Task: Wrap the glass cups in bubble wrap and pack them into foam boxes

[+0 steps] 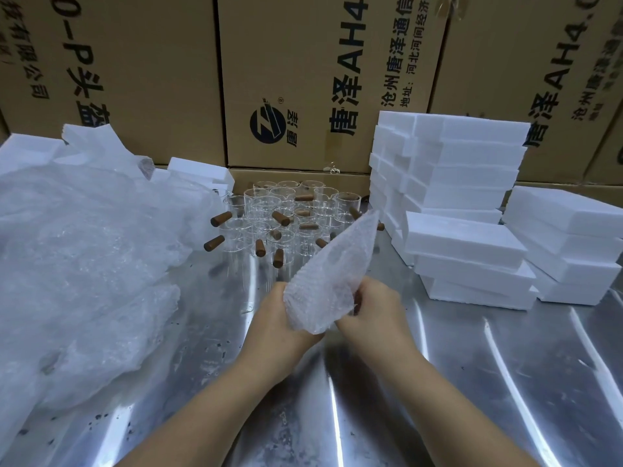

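You have approx. 20 glass cups (286, 217), too crowded for an exact no.; approx. 13 wooden handles (221, 218) can be counted. Foam boxes (465, 241): 3 stacks at the right, the front one with 3 pcs. Also 1 bubble wrap sheet (323, 284), 1 loose bubble wrap pile (84, 251), 3 big cartons (296, 79).

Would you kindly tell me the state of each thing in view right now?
Bubble wrap sheet: gripped by left hand and right hand, lifted off table.
Glass cups: unwrapped, standing upright together.
Foam boxes: stacked, closed.
Bubble wrap pile: heaped at left.
Cardboard boxes: closed.
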